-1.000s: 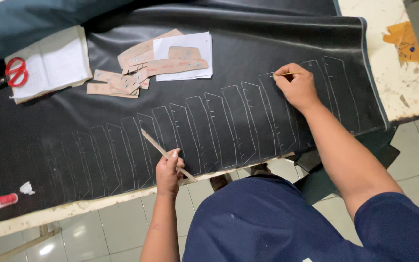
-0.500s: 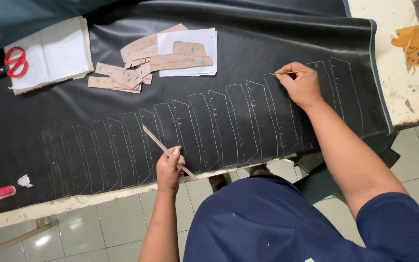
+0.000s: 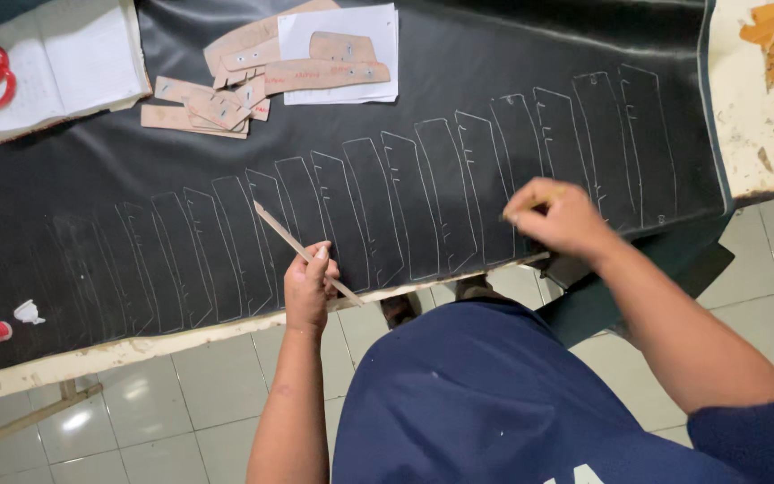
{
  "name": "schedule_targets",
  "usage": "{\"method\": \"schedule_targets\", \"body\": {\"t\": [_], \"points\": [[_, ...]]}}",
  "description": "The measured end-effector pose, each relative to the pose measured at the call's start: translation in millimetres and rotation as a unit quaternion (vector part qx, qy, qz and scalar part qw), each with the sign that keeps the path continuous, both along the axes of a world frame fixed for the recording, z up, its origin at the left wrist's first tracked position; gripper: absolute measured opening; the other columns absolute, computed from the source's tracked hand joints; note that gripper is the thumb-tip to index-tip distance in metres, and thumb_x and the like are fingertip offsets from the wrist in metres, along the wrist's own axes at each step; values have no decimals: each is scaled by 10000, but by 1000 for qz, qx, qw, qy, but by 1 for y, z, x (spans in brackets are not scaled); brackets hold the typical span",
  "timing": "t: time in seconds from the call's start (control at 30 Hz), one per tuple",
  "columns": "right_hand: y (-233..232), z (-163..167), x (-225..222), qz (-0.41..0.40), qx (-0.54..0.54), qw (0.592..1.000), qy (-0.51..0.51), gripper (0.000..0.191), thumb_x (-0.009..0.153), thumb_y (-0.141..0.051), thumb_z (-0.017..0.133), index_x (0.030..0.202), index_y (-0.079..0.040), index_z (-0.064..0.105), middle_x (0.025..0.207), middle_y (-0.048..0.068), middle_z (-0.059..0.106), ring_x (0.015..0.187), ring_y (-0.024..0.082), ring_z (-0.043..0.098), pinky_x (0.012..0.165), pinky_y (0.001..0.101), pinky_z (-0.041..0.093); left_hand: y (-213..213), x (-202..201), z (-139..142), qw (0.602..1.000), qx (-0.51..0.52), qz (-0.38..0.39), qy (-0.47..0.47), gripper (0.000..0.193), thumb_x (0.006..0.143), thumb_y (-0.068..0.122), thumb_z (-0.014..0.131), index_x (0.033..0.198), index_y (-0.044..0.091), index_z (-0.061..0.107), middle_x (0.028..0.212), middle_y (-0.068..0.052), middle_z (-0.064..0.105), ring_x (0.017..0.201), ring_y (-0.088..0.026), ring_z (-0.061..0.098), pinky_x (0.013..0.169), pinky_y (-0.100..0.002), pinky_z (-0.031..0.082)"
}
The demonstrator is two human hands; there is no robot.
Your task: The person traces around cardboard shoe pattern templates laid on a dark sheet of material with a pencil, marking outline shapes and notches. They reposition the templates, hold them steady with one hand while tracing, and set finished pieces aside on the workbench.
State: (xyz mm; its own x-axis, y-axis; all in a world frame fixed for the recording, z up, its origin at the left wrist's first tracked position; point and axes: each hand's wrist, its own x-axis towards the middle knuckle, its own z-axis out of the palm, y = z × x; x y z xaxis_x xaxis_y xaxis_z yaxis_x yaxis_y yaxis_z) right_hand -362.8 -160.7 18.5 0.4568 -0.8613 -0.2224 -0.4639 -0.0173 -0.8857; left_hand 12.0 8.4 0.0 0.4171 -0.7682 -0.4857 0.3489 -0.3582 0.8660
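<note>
Black leather sheet (image 3: 459,54), chalk-outlined; left hand (image 3: 308,289) pinches thin strip (image 3: 302,251), right hand (image 3: 555,215) pinches pencil (image 3: 530,203).

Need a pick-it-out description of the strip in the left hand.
Start at the black sheet covering the table, with its row of traced outlines. At the near edge, the left hand holds a thin tan strip slanting up-left across the outlines. Unlike the wide tan templates at the far side, it is long and narrow.
</note>
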Motion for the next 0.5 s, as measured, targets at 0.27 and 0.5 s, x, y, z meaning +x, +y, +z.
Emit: {"method": "schedule_targets", "body": {"t": [0.27,0.5], "points": [[46,4,-5,58,16,998,1,100,817,-73,716,909,-48,747,886,33,755,836,129,715,769,285,570,0,1,4,1000,6,-9,3,443,952,298,651,1231,-44,602,692,-1,577,509,-49,431,458,-222,351],[49,12,0,62,-31,995,69,100,800,-74,700,886,-74,751,899,27,752,846,150,727,779,300,575,2,1,0,1000,-4,-5,15,436,955,289,650,1233,-43,601,688,-5,576,503,-49,419,450,-219,337]]}}
